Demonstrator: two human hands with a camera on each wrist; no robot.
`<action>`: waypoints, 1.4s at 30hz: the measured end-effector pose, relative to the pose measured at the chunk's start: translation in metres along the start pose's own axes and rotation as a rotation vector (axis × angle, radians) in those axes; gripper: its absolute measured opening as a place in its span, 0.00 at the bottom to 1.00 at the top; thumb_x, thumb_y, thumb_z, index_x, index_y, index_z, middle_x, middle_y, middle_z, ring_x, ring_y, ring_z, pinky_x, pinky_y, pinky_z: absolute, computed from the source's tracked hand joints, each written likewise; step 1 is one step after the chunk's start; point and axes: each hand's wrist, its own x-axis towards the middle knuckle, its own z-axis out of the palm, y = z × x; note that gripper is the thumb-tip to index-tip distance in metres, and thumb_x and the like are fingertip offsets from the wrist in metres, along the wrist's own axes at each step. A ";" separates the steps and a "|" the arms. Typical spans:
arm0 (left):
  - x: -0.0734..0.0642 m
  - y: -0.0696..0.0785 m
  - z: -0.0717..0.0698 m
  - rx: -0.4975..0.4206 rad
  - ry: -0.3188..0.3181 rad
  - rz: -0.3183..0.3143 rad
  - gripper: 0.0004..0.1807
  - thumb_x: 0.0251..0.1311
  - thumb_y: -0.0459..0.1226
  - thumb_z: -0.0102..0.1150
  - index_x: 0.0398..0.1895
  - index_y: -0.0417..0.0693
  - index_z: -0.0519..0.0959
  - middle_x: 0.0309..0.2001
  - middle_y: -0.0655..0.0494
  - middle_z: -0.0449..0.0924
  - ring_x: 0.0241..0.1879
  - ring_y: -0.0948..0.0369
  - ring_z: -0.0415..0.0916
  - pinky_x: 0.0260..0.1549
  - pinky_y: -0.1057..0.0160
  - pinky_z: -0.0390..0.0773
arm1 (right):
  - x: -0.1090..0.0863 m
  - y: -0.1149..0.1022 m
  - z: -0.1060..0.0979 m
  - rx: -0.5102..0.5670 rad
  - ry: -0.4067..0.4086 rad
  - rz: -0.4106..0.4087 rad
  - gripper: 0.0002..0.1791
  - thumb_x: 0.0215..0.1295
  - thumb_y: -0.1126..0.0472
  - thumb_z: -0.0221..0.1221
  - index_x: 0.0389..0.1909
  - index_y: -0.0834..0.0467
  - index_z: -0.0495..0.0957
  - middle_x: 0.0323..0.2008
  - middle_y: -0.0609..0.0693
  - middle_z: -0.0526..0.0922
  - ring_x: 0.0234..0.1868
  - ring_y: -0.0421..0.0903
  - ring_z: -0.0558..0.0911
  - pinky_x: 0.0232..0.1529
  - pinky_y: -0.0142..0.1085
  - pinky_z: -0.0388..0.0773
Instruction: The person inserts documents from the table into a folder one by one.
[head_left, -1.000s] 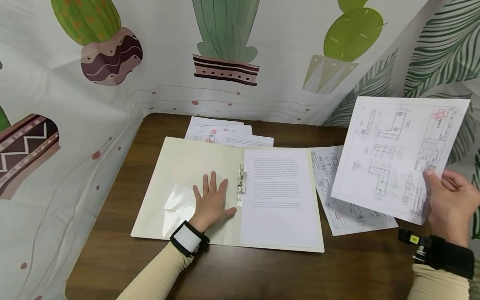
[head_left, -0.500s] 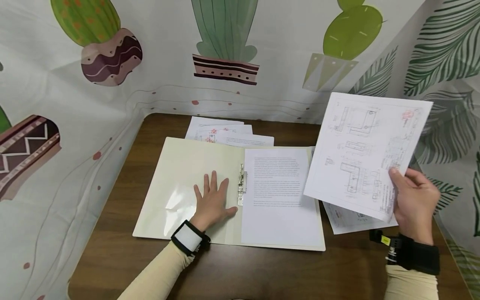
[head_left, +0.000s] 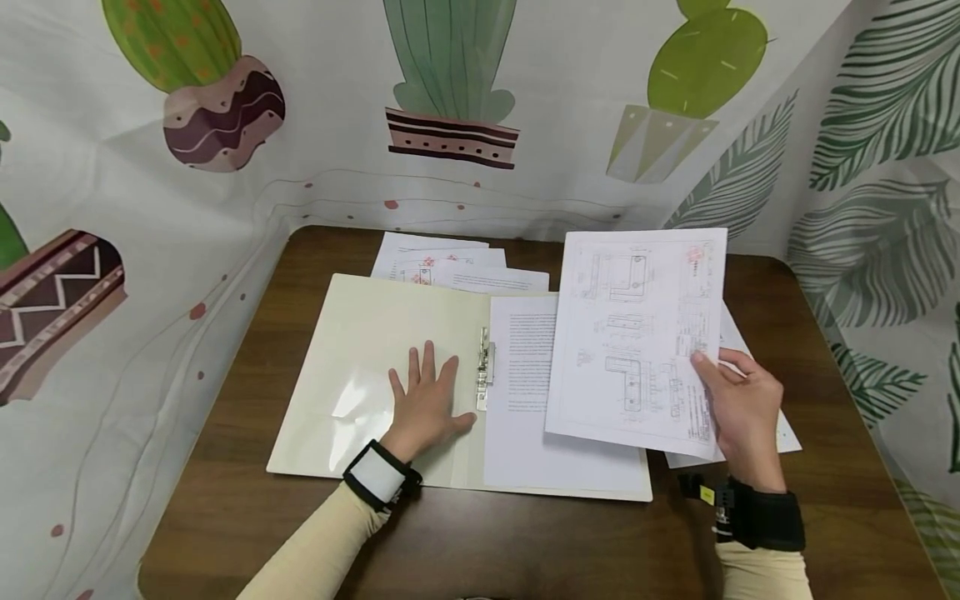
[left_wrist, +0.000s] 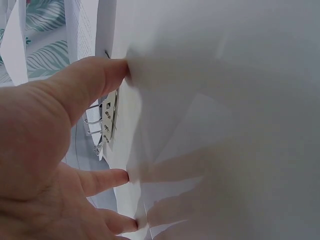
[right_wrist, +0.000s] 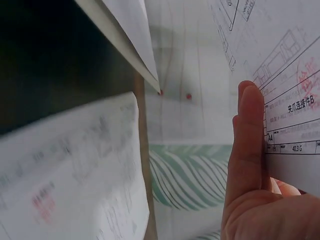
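A cream folder (head_left: 315,367) lies spread open on the table, with a metal ring clip (head_left: 482,371) along its spine. My left hand (head_left: 422,412) rests with spread fingers on the folder's glossy left cover; the left wrist view shows the fingertips (left_wrist: 120,176) touching that surface. On the folder's right side lies a printed text sheet (head_left: 517,450). Above its right part, my right hand (head_left: 746,408) pinches the right edge of a drawing sheet (head_left: 637,333) with a red stamp, thumb on top. The held sheet hides part of the text.
Beneath and right of the held sheet, another drawing sheet (head_left: 786,435) lies on the brown table (head_left: 570,550). Several papers (head_left: 427,250) stick out behind the folder. A cactus-print cloth (head_left: 330,100) hangs behind the table.
My right hand has carried the drawing sheet leftward, from beyond the table's right side to over the folder's right half. The left hand has stayed in place on the cover.
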 end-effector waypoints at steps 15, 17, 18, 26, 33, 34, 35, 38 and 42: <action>0.000 0.000 0.000 0.002 0.003 -0.001 0.54 0.54 0.53 0.75 0.80 0.45 0.59 0.82 0.35 0.33 0.80 0.37 0.24 0.68 0.25 0.29 | -0.026 0.027 0.040 -0.280 -0.104 -0.094 0.20 0.69 0.51 0.67 0.56 0.58 0.81 0.41 0.54 0.90 0.30 0.42 0.89 0.27 0.35 0.85; -0.001 0.000 0.000 0.001 0.001 -0.002 0.54 0.54 0.53 0.75 0.80 0.45 0.59 0.82 0.35 0.32 0.80 0.37 0.24 0.69 0.25 0.28 | -0.028 0.030 0.042 -0.289 -0.122 -0.104 0.21 0.70 0.51 0.66 0.57 0.58 0.81 0.41 0.56 0.90 0.30 0.42 0.89 0.27 0.36 0.85; -0.001 0.000 0.000 0.000 0.001 -0.003 0.54 0.54 0.53 0.75 0.80 0.45 0.59 0.82 0.35 0.32 0.80 0.37 0.24 0.69 0.25 0.28 | -0.030 0.031 0.043 -0.298 -0.130 -0.113 0.20 0.70 0.51 0.66 0.57 0.58 0.81 0.42 0.58 0.90 0.30 0.43 0.89 0.27 0.36 0.85; 0.000 0.001 0.000 0.002 0.003 -0.003 0.54 0.54 0.53 0.75 0.80 0.45 0.59 0.82 0.35 0.33 0.80 0.37 0.24 0.69 0.26 0.28 | -0.037 0.039 0.051 -0.336 -0.153 -0.134 0.19 0.71 0.51 0.65 0.56 0.58 0.81 0.42 0.60 0.89 0.31 0.44 0.89 0.27 0.36 0.85; 0.000 0.001 0.000 0.013 0.002 -0.005 0.54 0.54 0.54 0.75 0.80 0.46 0.59 0.82 0.36 0.32 0.80 0.38 0.23 0.69 0.26 0.28 | -0.042 0.045 0.057 -0.352 -0.157 -0.126 0.20 0.71 0.52 0.65 0.57 0.58 0.80 0.40 0.59 0.89 0.30 0.45 0.88 0.27 0.35 0.84; 0.000 0.001 0.000 0.012 0.001 -0.007 0.54 0.54 0.54 0.75 0.80 0.46 0.59 0.82 0.36 0.32 0.80 0.38 0.23 0.69 0.26 0.28 | -0.042 0.045 0.058 -0.360 -0.157 -0.128 0.20 0.71 0.52 0.65 0.57 0.58 0.80 0.40 0.59 0.89 0.30 0.45 0.88 0.26 0.35 0.84; 0.000 0.001 0.000 0.011 0.000 -0.008 0.54 0.54 0.53 0.75 0.80 0.46 0.59 0.82 0.36 0.32 0.80 0.38 0.23 0.69 0.26 0.28 | -0.043 0.046 0.059 -0.370 -0.156 -0.133 0.20 0.71 0.51 0.65 0.57 0.58 0.80 0.40 0.58 0.89 0.29 0.45 0.88 0.26 0.34 0.83; 0.000 0.000 0.002 0.009 -0.004 -0.011 0.54 0.54 0.53 0.75 0.80 0.46 0.59 0.82 0.36 0.32 0.80 0.38 0.23 0.69 0.26 0.28 | -0.044 0.048 0.062 -0.401 -0.140 -0.163 0.19 0.70 0.52 0.66 0.57 0.58 0.81 0.39 0.58 0.89 0.28 0.45 0.87 0.25 0.32 0.81; 0.001 0.000 0.003 0.007 -0.011 -0.014 0.54 0.54 0.53 0.75 0.80 0.46 0.59 0.82 0.37 0.31 0.80 0.39 0.22 0.69 0.27 0.27 | -0.046 0.050 0.066 -0.426 -0.111 -0.215 0.18 0.69 0.55 0.67 0.54 0.59 0.83 0.38 0.58 0.89 0.27 0.45 0.85 0.24 0.30 0.78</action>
